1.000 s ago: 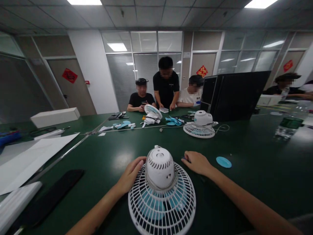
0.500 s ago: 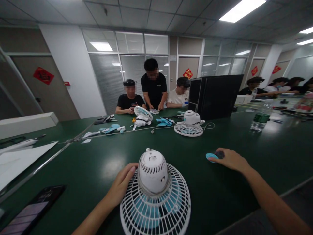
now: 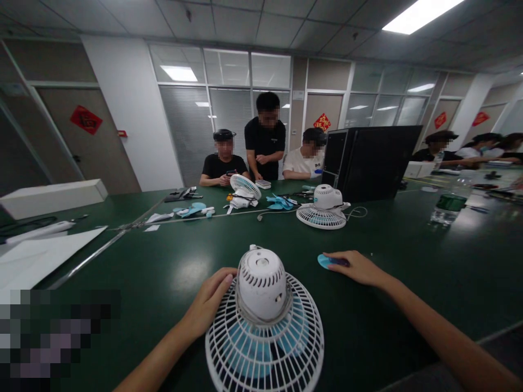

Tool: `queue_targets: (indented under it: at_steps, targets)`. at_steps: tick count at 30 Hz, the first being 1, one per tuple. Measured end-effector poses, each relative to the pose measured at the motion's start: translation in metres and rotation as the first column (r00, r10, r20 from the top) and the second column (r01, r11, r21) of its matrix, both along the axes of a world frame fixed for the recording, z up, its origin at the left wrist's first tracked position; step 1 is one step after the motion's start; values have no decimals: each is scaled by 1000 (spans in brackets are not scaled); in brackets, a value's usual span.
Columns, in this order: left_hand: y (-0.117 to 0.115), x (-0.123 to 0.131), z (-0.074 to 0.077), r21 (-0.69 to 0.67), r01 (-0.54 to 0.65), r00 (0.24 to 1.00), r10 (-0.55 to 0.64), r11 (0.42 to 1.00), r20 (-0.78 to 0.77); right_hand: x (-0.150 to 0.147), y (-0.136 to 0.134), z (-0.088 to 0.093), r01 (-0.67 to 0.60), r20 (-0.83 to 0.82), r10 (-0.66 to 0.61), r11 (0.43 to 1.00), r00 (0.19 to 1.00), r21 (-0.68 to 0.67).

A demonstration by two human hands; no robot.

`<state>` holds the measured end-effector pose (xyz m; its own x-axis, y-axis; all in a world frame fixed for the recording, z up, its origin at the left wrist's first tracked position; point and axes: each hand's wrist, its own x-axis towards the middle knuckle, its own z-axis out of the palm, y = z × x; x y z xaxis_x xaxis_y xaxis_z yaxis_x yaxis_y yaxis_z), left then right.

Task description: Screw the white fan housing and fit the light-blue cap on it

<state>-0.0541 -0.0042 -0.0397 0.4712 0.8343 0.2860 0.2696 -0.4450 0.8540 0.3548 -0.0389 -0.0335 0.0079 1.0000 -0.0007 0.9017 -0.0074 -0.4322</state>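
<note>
While our left hand [image 3: 208, 299] rests against the near fan [image 3: 263, 310], our right hand [image 3: 359, 268] pinches a blue disc [image 3: 324, 262] between thumb and fingers, over the green surface [image 3: 363, 332] to the fan's right. The left grip is partly hidden behind the housing [image 3: 261, 283]; we cannot tell whether it presses or merely touches. A dark item [image 3: 342, 262], too small for us to identify, shows under the right fingers.

We judge the disc the likeliest loss: held near its edge, it could slip and skid, especially if the dark item crowds the fingers. The fan, cage-down with its housing on top, could rock or slide if nudged unevenly.

Among containers, we see the white cage [image 3: 321, 348] enclosing blue blades [image 3: 249, 354]. Farther right, a clear bottle [image 3: 448, 204] stands upright, its fill level unclear to us. A white box [image 3: 55, 197] sits far left, contents unseen.
</note>
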Motion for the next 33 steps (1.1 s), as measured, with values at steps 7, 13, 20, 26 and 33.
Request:
queue_targets:
  at_steps: [7, 13, 20, 26, 33]
  targets:
    - [-1, 0, 4, 11, 5, 1000, -5, 1000, -17, -27, 19, 2, -6, -44, 9, 996, 999, 87]
    - [-6, -2, 13, 33, -34, 999, 34, 999, 5, -51, 28, 28, -71, -141, 97, 981, 985, 180]
    - [-14, -1, 42, 97, 17, 1000, -19, 995, 10, -72, 30, 34, -233, -55, 238, 969, 970, 84]
    - [-14, 16, 73, 116, 214, 970, -197, 970, -142, -65, 29, 21, -207, 1, 207, 978, 978, 8]
    - [-18, 19, 83, 160, 176, 957, -131, 971, -259, 22, 20, 32, 451, 135, -455, 890, 880, 64]
